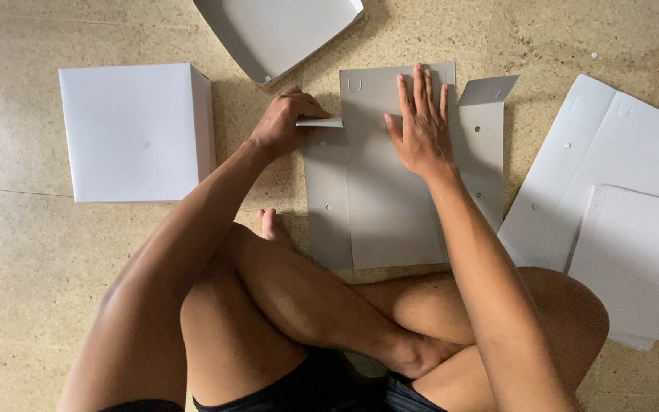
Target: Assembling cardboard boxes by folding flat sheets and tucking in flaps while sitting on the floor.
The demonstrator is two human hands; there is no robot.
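A flat grey cardboard box blank (390,198) lies on the floor in front of my crossed legs. My left hand (284,122) pinches a small side flap (322,122) at the blank's upper left edge and folds it up. My right hand (421,126) presses flat, fingers spread, on the blank's upper middle. Another flap (488,89) at the blank's upper right stands partly raised.
A finished white box (135,131) stands at the left. An open box tray (280,34) lies at the top. A stack of flat white blanks (619,206) lies at the right. The floor is speckled beige tile.
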